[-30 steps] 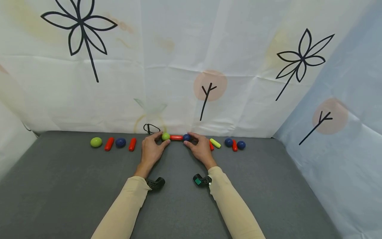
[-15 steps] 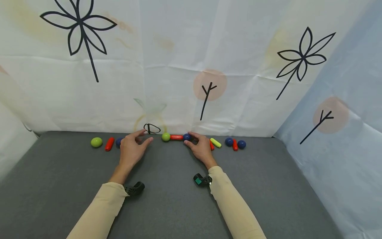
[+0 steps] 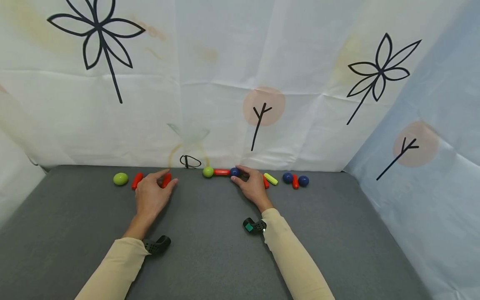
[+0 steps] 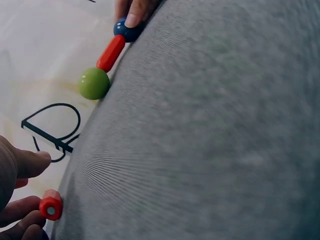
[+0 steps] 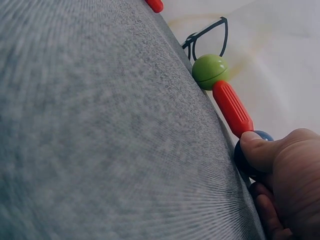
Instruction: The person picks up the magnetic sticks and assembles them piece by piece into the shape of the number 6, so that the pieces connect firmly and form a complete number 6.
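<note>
A creased white sheet (image 3: 210, 108), printed with black-outlined flowers (image 3: 98, 26), hangs behind the grey tabletop (image 3: 213, 258) before me; bluish sheeting (image 3: 431, 208) hangs along the right side.

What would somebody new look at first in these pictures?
Probably the big black flower drawing, at the top left of the white cloth behind the gray table. Next, maybe the bright colors in the middle of the table's far edge: a green ball, a red rod and a blue ball in a row, with the right hand holding the blue ball.
</note>
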Action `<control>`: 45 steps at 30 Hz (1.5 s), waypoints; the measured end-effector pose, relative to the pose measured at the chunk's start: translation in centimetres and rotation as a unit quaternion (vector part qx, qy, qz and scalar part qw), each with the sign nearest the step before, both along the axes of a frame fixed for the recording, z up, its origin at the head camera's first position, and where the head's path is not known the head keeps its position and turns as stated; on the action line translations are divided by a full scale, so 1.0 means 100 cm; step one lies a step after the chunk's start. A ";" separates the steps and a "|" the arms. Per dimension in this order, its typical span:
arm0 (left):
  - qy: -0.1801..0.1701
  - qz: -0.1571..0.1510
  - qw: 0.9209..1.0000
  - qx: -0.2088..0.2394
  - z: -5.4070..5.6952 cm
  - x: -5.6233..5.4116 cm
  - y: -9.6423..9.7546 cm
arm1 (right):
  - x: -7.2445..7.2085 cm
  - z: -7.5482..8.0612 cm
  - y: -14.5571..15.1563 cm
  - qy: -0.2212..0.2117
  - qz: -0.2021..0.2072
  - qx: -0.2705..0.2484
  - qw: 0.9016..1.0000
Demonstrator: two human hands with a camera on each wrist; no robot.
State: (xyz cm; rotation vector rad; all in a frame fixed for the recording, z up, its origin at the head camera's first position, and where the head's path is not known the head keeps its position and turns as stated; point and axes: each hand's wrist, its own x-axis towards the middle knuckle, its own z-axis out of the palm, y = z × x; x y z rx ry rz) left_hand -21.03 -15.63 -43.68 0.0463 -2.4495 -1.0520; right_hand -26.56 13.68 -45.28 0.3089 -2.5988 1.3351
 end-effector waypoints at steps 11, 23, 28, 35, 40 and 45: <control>-0.020 -0.005 1.000 0.005 -0.007 0.000 -0.002 | 0.001 0.001 -0.001 0.001 0.003 0.003 1.000; -0.056 -0.018 0.998 0.029 -0.002 -0.001 -0.002 | 0.001 0.001 0.000 -0.001 0.004 -0.003 1.000; -0.100 -0.064 0.990 0.082 0.004 0.001 0.004 | 0.002 0.002 0.000 -0.007 0.002 -0.005 1.000; -0.148 -0.133 0.967 0.161 0.009 0.003 0.015 | 0.002 0.000 0.000 -0.007 0.003 -0.006 1.000; -0.156 -0.169 0.955 0.185 0.008 0.004 0.025 | 0.001 -0.002 0.001 -0.001 0.005 -0.003 1.000; -0.166 -0.194 0.948 0.191 0.007 0.001 0.037 | 0.000 -0.001 0.001 -0.001 0.004 -0.006 1.000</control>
